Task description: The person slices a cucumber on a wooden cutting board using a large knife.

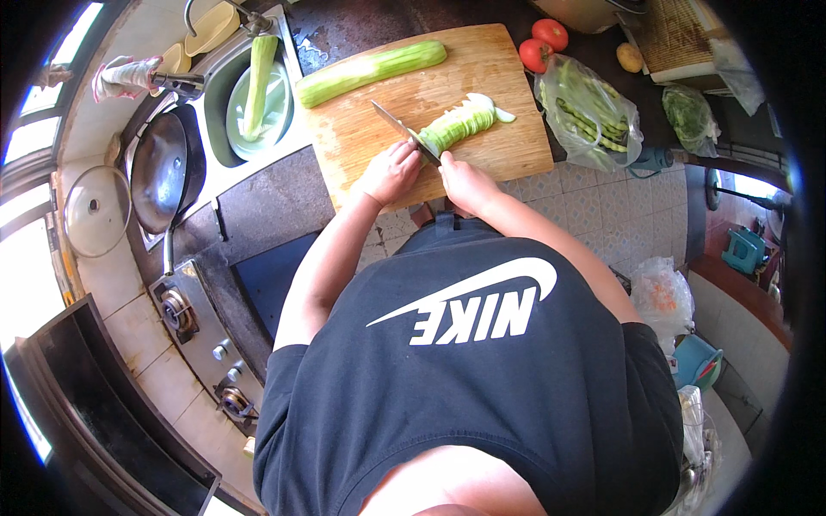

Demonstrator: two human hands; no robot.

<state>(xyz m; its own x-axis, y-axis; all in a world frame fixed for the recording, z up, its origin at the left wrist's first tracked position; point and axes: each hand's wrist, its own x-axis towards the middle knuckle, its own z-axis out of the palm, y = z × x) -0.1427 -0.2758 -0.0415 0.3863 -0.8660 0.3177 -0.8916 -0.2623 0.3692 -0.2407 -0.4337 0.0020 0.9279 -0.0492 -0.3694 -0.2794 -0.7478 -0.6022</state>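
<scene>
My right hand (468, 184) grips the handle of a kitchen knife (395, 120). Its blade stands on edge at the near end of a row of thin pale-green gourd slices (461, 126). Left of the blade, my left hand (390, 173) has its fingers curled round the gourd's uncut end, which is mostly hidden. Both hands are over a wooden cutting board (355, 148). A whole peeled green gourd (373, 71) lies along the board's far side. A few slices have fallen flat at the row's far right.
A sink (222, 97) at the left holds a pale-green basin (284, 97) with another peeled gourd (260, 84). Right of the board are tomatoes (549, 35), bagged green beans (587, 116) and a potato (629, 57). A wok (159, 171) and gas stove (205, 335) sit at my left.
</scene>
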